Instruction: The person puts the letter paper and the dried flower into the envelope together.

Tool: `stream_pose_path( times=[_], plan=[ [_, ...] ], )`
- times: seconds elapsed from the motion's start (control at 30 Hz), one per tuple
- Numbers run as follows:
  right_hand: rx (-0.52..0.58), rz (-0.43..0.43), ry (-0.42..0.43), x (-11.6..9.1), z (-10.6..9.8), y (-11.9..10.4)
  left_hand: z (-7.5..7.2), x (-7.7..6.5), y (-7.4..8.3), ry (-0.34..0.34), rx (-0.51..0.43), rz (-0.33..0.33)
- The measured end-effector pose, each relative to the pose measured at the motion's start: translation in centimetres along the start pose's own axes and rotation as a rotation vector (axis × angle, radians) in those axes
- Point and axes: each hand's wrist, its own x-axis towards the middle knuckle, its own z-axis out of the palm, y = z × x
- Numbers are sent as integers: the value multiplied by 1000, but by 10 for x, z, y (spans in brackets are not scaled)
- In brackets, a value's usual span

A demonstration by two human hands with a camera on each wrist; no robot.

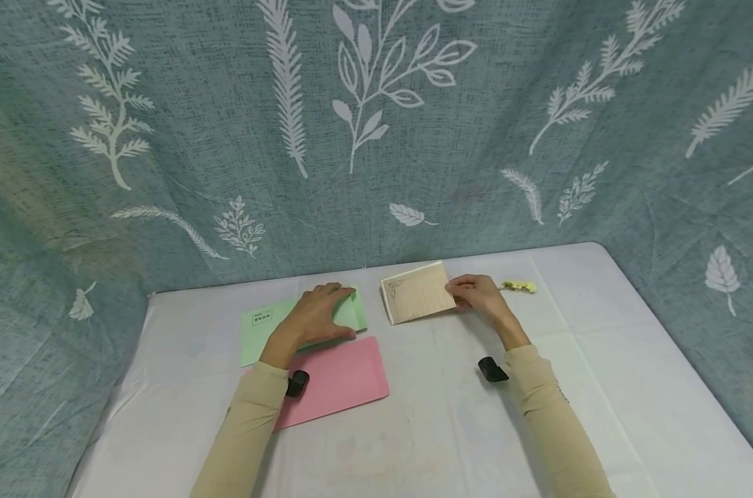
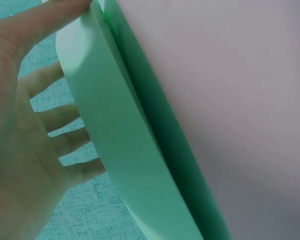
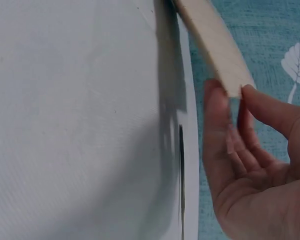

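Note:
In the head view my left hand (image 1: pixel 317 315) spans the right end of a light green envelope (image 1: pixel 261 346) with a small printed label. Its thumb and fingers grip opposite edges; in the left wrist view the envelope's flap end (image 2: pixel 115 120) lies between them, beside a dark gap. My right hand (image 1: pixel 480 296) pinches the right edge of a folded beige sheet of letter paper (image 1: pixel 416 294) with faint lines and a corner ornament. The right wrist view has the paper (image 3: pixel 217 45) raised, its corner between thumb and fingertips.
A pink envelope (image 1: pixel 345 384) lies just in front of the green one, partly under the left forearm. Behind the right hand lies a small yellow flower sprig (image 1: pixel 519 286). A patterned curtain (image 1: pixel 364 207) hangs along the white table's (image 1: pixel 426 429) back edge.

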Motion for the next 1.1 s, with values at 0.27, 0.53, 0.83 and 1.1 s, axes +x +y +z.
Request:
stream_pose_path(
  times=[0.27, 0.53, 0.83, 1.1],
  plan=[
    [81, -48, 17, -1, 7, -2, 1, 1, -1, 11, 0, 15],
    [142, -31, -11, 4, 23, 0, 1, 1, -4, 13, -17, 18],
    [180, -37, -22, 7, 32, 0, 0, 3, -3, 14, -20, 14],
    [176, -19, -21, 8, 34, 4, 0, 5, -5, 9, -19, 13]
  ],
)
